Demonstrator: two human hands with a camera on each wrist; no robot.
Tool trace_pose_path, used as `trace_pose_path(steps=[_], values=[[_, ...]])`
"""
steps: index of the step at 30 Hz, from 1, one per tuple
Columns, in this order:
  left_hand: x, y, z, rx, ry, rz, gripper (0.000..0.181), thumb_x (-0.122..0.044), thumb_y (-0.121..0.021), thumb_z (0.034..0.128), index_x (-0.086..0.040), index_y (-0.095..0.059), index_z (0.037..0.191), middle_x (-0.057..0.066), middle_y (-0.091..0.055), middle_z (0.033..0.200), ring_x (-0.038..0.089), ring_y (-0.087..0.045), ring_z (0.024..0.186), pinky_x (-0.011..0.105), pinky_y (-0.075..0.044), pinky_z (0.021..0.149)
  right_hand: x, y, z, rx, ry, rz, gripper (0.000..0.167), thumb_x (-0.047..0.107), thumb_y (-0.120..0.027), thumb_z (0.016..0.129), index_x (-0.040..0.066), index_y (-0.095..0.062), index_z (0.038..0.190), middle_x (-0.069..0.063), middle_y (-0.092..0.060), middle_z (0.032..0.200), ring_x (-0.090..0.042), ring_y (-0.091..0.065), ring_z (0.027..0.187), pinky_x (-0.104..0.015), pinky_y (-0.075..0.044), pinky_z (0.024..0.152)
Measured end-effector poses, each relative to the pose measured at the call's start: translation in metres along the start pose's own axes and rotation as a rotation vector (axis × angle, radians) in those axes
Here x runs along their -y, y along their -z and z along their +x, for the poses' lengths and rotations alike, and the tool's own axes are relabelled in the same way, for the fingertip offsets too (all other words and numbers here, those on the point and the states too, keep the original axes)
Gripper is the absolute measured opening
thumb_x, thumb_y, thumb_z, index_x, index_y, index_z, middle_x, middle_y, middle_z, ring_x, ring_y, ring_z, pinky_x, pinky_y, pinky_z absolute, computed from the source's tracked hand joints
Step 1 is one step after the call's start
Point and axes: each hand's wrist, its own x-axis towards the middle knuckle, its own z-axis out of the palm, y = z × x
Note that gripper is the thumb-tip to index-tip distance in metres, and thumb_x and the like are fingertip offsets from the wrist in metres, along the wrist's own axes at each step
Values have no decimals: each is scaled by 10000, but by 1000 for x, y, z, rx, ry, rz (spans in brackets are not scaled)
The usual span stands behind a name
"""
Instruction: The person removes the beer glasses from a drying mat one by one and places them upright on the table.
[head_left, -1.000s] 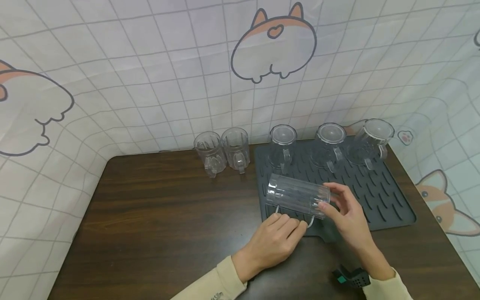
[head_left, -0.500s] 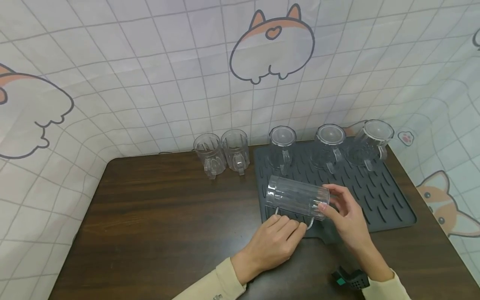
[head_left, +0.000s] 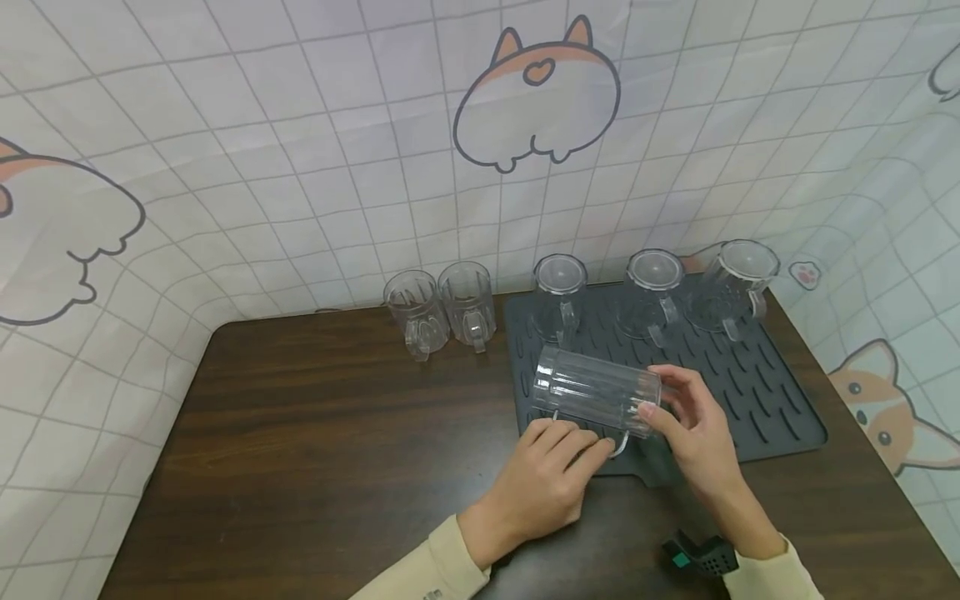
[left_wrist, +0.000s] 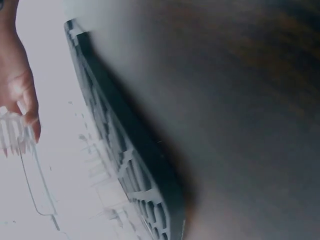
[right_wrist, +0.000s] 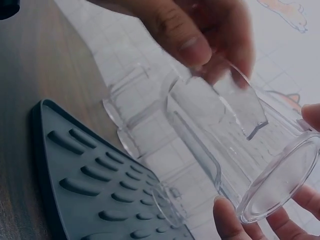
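A clear glass mug [head_left: 596, 390] lies sideways in the air above the front left part of the dark grey drying mat [head_left: 772, 417]. My left hand [head_left: 547, 479] grips its handle, which faces toward me. At the mug's right end, my right hand [head_left: 697, 433] holds the round edge between thumb and fingers. The right wrist view shows the mug [right_wrist: 205, 125] close up, with the left hand [right_wrist: 185, 35] at the handle side and right fingertips [right_wrist: 230, 220] around the round end. In the left wrist view, the right hand [left_wrist: 17, 85] shows at the left edge.
Two clear mugs, a left one [head_left: 416, 312] and a right one [head_left: 468, 307], stand side by side on the brown table [head_left: 322, 433] by the wall. Along the mat's back stand three mugs that look upside down: left [head_left: 558, 296], middle [head_left: 651, 296] and right [head_left: 731, 287].
The mug stays almost where it was, still held by both hands. My left fingers have shifted slightly on the handle. The head view has turned a little.
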Motion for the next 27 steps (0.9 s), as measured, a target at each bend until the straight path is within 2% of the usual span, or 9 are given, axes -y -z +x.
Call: trace_pose_path(steps=[8, 13, 20, 24, 27], values=[[10, 6, 3, -142, 63, -89, 125, -195, -677, 965, -163, -739, 1070, -8, -711, 1051, 181, -632, 1024, 311, -477, 912, 0, 3, 2, -34, -7, 84, 422, -78, -574, 977, 30, -482, 1374, 47, -546, 1260, -24, -614, 1078, -117, -552, 813], [16, 8, 6, -246, 135, -178, 62, -148, -652, 966, -131, -711, 961, 2, -700, 995, 179, -629, 969, 313, -475, 876, 3, 5, 4, -46, -20, 119, 415, -71, -561, 986, 67, -487, 1371, 30, -544, 1273, -46, -613, 1075, -122, -561, 827], [20, 11, 8, -323, 333, -409, 34, -70, -631, 955, -87, -658, 968, 25, -655, 978, 175, -594, 892, 298, -444, 789, 9, 4, 7, -65, -25, 142, 416, -58, -553, 996, 107, -487, 1372, 12, -527, 1290, -64, -607, 1106, -122, -562, 848], [20, 12, 5, -322, 485, -565, 94, -5, -651, 930, -86, -636, 976, 40, -654, 971, 174, -588, 868, 303, -499, 785, 12, 3, 9, -78, -28, 150, 413, -56, -550, 996, 113, -498, 1370, 3, -534, 1290, -74, -614, 1113, -130, -571, 847], [19, 11, 1, -308, 606, -682, 98, 6, -644, 948, -88, -629, 971, 53, -654, 952, 168, -591, 858, 298, -529, 762, 14, 1, 10, -84, -19, 162, 416, -60, -547, 991, 111, -505, 1368, -9, -538, 1288, -81, -619, 1115, -133, -577, 848]])
